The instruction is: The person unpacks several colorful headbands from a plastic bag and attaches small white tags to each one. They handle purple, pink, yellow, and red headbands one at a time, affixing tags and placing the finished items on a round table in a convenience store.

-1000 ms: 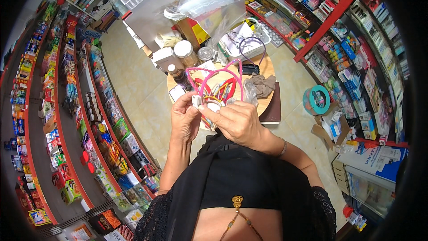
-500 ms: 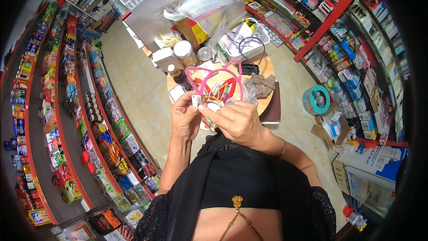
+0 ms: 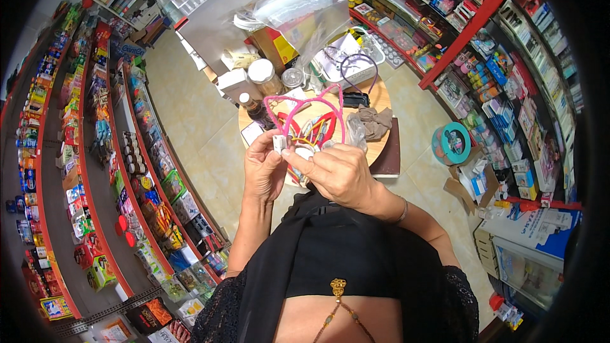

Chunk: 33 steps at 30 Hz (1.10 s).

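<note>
My left hand (image 3: 265, 168) pinches a small white tag (image 3: 278, 144) at one lower end of a pink fuzzy headband (image 3: 293, 114) with two pointed, cat-like ears. Close beside it, my right hand (image 3: 343, 171) is closed, with its thumb and forefinger brought up to the tag. The headband's other end runs down behind my right fingers, so I cannot see how it is held. Behind the headband lie red and yellow bands (image 3: 321, 130) on the round wooden table (image 3: 380, 96).
Around the table stand a dark bottle (image 3: 254, 108), a lidded jar (image 3: 264, 75), a white basket (image 3: 365, 73) with a purple headband, and a brown cloth (image 3: 375, 122). Stocked shelves (image 3: 108, 171) line the left; more shelves, a cardboard box (image 3: 471, 184) and a teal round container (image 3: 450, 143) are at right.
The headband's ears have shifted very slightly. Both hands keep practically the same place and grip.
</note>
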{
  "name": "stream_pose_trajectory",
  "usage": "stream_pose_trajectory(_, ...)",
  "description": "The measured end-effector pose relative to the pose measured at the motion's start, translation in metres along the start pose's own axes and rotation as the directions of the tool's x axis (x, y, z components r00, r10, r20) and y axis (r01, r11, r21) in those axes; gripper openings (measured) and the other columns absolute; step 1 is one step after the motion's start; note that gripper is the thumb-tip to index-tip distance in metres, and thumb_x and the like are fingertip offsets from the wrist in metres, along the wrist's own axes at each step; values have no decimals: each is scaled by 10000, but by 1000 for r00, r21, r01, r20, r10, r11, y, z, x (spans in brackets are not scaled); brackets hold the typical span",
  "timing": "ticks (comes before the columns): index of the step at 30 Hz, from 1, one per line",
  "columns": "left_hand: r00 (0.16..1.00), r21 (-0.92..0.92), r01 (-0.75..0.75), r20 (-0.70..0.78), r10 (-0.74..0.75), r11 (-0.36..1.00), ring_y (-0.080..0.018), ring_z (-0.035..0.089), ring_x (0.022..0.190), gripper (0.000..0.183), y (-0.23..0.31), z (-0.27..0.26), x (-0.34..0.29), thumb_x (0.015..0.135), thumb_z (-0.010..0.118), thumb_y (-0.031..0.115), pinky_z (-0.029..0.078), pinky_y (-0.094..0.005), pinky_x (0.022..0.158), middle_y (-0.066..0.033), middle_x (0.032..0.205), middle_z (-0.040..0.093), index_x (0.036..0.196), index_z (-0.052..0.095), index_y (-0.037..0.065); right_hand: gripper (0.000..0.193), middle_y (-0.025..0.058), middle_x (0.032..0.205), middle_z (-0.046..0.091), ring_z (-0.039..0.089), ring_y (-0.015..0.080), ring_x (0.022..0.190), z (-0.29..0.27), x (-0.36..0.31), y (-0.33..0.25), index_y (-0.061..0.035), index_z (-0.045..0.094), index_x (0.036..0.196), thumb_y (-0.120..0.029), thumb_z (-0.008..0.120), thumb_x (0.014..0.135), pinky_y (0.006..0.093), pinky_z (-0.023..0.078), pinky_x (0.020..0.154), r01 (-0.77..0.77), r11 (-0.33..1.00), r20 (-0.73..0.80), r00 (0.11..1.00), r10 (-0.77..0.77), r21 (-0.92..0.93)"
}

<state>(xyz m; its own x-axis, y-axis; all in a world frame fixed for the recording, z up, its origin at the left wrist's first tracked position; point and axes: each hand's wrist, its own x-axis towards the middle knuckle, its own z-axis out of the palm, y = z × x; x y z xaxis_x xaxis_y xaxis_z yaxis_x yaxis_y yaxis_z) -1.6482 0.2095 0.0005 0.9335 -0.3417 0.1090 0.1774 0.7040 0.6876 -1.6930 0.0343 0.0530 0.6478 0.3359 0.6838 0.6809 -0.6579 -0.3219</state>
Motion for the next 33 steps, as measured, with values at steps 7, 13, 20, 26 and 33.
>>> stream_pose_trajectory(7,998,-53,9,-54,-12,999,-178,600,883,416,4,2,4,838,687,91,494,-272,773,-129,1030,616,1201,499,18,500,26,554,445,490,183,469,1,-8,9,-77,642,1156,14,639,664,326,390,455,-92,993,-115,988,101,78)
stream_pose_trajectory(13,995,-176,66,-68,-79,982,-183,598,862,422,5,-8,6,842,677,80,497,-253,740,-143,1023,611,1214,486,19,303,50,569,448,409,123,454,-10,-26,22,-10,624,1114,-105,624,827,295,351,464,-681,705,-29,715,698,200)
stream_pose_trajectory(20,991,-268,120,-31,-133,956,-157,550,880,414,2,-3,11,857,658,78,481,-202,740,-128,1018,578,1221,470,18,304,-85,598,334,259,8,466,-4,-34,30,3,594,1019,-267,459,988,192,174,433,-665,-137,596,535,599,734)
stream_pose_trajectory(26,986,66,116,-131,-106,991,-200,644,927,441,4,-3,12,897,611,143,518,-268,798,-204,1111,618,1285,466,-7,255,-83,600,335,245,1,463,-11,-28,24,-11,560,1008,-233,436,1000,188,166,432,-627,-111,555,576,600,771)
stream_pose_trajectory(33,981,230,82,-191,-38,970,-196,649,899,467,10,9,11,898,597,120,522,-274,775,-213,1129,614,1305,439,-47,232,-90,599,340,248,-5,468,-11,-19,21,-22,561,1017,-215,432,1003,186,173,435,-641,29,494,618,612,767)
